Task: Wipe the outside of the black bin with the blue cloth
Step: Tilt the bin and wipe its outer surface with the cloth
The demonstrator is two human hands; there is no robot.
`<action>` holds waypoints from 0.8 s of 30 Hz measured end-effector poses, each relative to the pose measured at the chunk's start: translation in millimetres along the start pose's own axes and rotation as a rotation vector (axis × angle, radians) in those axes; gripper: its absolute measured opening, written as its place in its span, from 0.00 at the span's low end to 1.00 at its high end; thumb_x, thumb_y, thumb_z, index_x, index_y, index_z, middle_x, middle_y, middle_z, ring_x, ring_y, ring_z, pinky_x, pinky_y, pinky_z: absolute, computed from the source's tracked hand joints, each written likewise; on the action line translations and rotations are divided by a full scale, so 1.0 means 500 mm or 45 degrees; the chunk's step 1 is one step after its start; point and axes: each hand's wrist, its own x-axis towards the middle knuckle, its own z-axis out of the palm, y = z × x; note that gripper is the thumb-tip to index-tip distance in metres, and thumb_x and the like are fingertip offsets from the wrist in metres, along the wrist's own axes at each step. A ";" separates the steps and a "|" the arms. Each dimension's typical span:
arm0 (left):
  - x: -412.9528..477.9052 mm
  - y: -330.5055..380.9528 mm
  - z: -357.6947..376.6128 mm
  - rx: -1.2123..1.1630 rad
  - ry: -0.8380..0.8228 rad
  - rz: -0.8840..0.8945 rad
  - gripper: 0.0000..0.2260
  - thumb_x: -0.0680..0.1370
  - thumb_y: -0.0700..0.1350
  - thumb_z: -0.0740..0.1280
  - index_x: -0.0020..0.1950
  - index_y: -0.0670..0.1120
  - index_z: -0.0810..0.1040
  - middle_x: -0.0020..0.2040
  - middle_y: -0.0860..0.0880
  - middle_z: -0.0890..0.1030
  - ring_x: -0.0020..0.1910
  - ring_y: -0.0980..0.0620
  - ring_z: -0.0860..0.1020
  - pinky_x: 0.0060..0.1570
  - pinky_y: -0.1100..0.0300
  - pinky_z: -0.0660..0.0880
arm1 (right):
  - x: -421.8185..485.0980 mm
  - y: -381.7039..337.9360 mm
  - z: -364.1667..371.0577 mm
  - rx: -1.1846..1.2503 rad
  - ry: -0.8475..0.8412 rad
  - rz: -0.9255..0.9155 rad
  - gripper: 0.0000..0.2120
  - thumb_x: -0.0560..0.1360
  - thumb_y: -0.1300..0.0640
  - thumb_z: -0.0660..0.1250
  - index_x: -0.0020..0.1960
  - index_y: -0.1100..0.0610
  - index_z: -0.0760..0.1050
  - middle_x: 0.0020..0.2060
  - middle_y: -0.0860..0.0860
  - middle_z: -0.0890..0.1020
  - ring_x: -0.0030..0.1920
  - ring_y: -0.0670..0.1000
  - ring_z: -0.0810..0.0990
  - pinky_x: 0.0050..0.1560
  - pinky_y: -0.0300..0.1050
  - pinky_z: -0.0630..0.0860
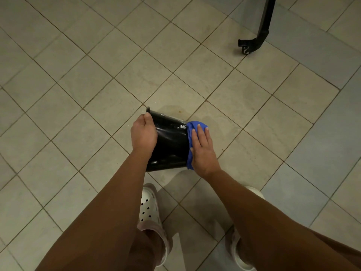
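Black bin [170,141] is looking like smooth glossy plastic, its wall throwing streaky highlights. Whitish specks are dulling the gloss just beside the cloth. Blue cloth [195,126] is reading as soft matt fabric, bunching in folds over the bin's base end. Floor [78,85] is showing beige tiles, matt with a faint sheen, lightly mottled, with darker grout lines running between them. A brownish stain is marking the tile just past the bin. White clogs [149,208] are looking like matt moulded plastic or foam, punched with holes. Black leg [263,30] toward the floor's far right corner is showing a smooth satin finish, metal or plastic unclear.
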 end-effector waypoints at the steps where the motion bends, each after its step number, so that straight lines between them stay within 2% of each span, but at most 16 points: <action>1: -0.001 -0.002 0.001 -0.008 0.016 -0.004 0.14 0.86 0.51 0.52 0.54 0.47 0.75 0.46 0.49 0.77 0.49 0.51 0.76 0.55 0.54 0.71 | 0.007 0.009 -0.003 0.007 -0.014 0.005 0.26 0.81 0.58 0.53 0.75 0.61 0.47 0.75 0.57 0.46 0.74 0.59 0.38 0.74 0.53 0.40; 4: -0.005 -0.003 0.002 0.011 0.035 0.020 0.15 0.85 0.51 0.53 0.53 0.46 0.76 0.45 0.48 0.77 0.49 0.50 0.76 0.53 0.54 0.70 | 0.016 0.008 -0.007 0.063 -0.023 0.184 0.26 0.82 0.57 0.51 0.76 0.62 0.47 0.76 0.58 0.46 0.75 0.60 0.40 0.75 0.51 0.42; 8: -0.001 0.001 0.005 0.042 0.005 0.022 0.16 0.85 0.51 0.53 0.54 0.45 0.77 0.48 0.46 0.78 0.52 0.47 0.77 0.55 0.51 0.73 | -0.001 -0.015 -0.001 0.062 0.035 0.307 0.25 0.82 0.56 0.50 0.76 0.61 0.47 0.75 0.59 0.46 0.75 0.60 0.40 0.74 0.52 0.42; 12: 0.002 -0.002 0.003 0.015 -0.044 -0.016 0.16 0.84 0.52 0.54 0.56 0.45 0.78 0.50 0.46 0.79 0.54 0.45 0.78 0.61 0.45 0.73 | -0.017 -0.030 0.008 0.121 0.074 0.226 0.25 0.81 0.57 0.53 0.76 0.57 0.50 0.76 0.55 0.49 0.75 0.58 0.41 0.73 0.51 0.42; 16: 0.000 0.000 0.000 -0.070 -0.049 -0.082 0.15 0.84 0.52 0.55 0.58 0.47 0.78 0.52 0.45 0.79 0.56 0.44 0.77 0.64 0.42 0.73 | 0.006 -0.017 0.006 0.089 0.076 0.084 0.24 0.79 0.60 0.59 0.74 0.61 0.59 0.73 0.60 0.59 0.74 0.64 0.52 0.72 0.62 0.54; 19: -0.003 -0.006 -0.003 -0.075 -0.023 -0.094 0.16 0.84 0.52 0.55 0.59 0.45 0.78 0.51 0.45 0.78 0.56 0.43 0.77 0.64 0.42 0.72 | 0.011 -0.009 -0.002 0.118 -0.004 0.231 0.25 0.81 0.54 0.54 0.75 0.61 0.54 0.74 0.59 0.53 0.74 0.61 0.48 0.74 0.57 0.51; 21: -0.003 -0.004 -0.001 -0.033 -0.026 -0.062 0.17 0.84 0.52 0.54 0.58 0.44 0.78 0.50 0.44 0.78 0.55 0.43 0.77 0.63 0.42 0.73 | 0.006 -0.009 -0.004 0.146 0.015 0.344 0.25 0.81 0.52 0.52 0.75 0.60 0.53 0.74 0.58 0.52 0.73 0.59 0.48 0.74 0.55 0.51; 24: -0.004 0.003 0.002 0.054 -0.044 -0.019 0.18 0.84 0.52 0.53 0.58 0.44 0.78 0.52 0.43 0.79 0.54 0.44 0.77 0.62 0.43 0.73 | -0.007 -0.023 0.000 0.088 0.035 0.332 0.25 0.81 0.51 0.52 0.74 0.60 0.55 0.73 0.58 0.54 0.73 0.60 0.50 0.73 0.56 0.53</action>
